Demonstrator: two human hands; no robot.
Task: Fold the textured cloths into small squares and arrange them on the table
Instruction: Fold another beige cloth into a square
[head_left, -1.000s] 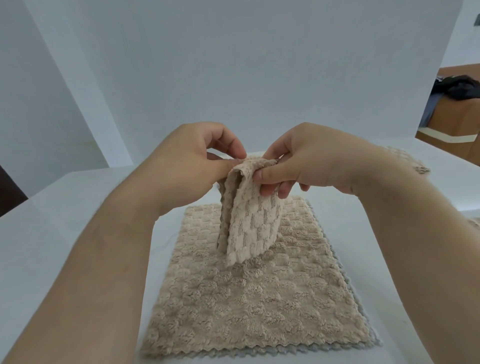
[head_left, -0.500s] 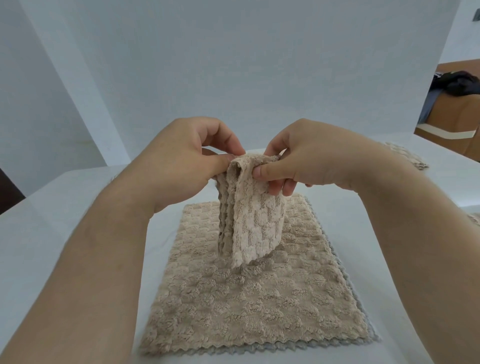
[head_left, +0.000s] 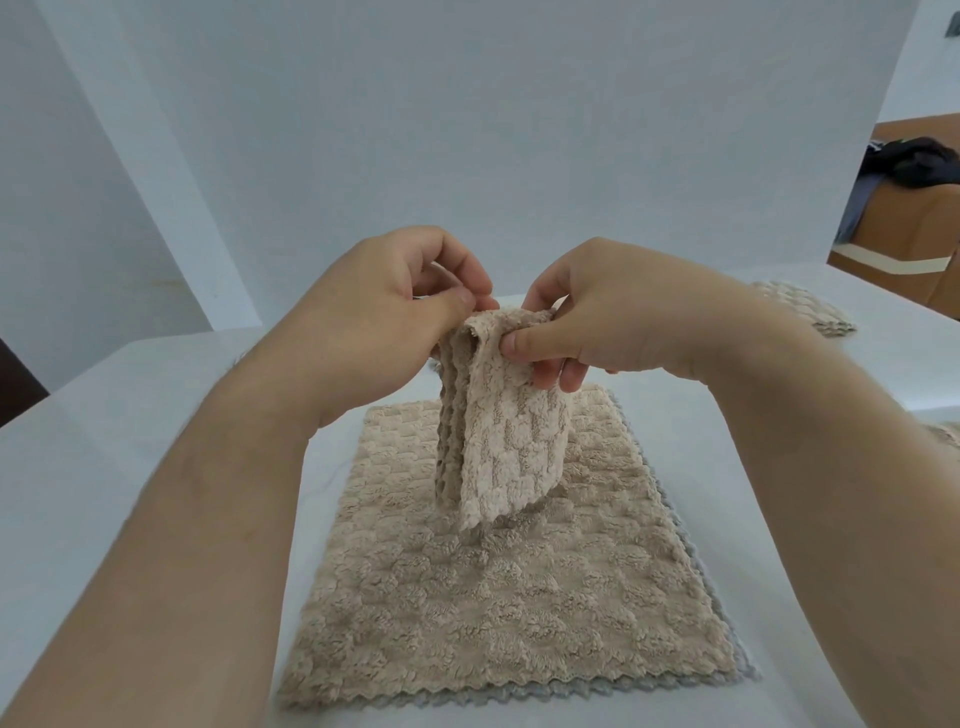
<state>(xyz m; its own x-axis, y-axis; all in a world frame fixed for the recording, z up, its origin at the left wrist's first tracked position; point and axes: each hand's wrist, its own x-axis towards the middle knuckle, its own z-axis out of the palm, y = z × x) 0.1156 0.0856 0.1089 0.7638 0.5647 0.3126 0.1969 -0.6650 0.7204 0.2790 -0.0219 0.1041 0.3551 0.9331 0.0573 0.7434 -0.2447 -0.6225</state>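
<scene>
The white table (head_left: 104, 467) fills most of your view, with a plain white panel (head_left: 519, 130) standing behind it. Past the panel on the far right you can see brown furniture (head_left: 930, 218) with a dark bundle (head_left: 914, 161) on top.

Straight ahead of you, a beige textured cloth (head_left: 493, 597) lies spread flat on the table. A grey cloth (head_left: 693, 564) sits under it, showing only as a thin zigzag strip along the right and near edges.

Above the far half of that flat cloth you hold a folded beige cloth (head_left: 511, 447) by its top edge. It hangs down in several layers, and its lower end just reaches the flat cloth.

Your left hand (head_left: 384, 322) pinches the top left corner between thumb and curled fingers. Your right hand (head_left: 618, 317) pinches the top right part, thumb on the near face and fingers curled behind.

Towards the far right of the table lies a small stack of folded cloths (head_left: 805, 306), well apart from your hands. A bit of another beige cloth (head_left: 949, 434) peeks in at the right edge, beyond your right forearm.
</scene>
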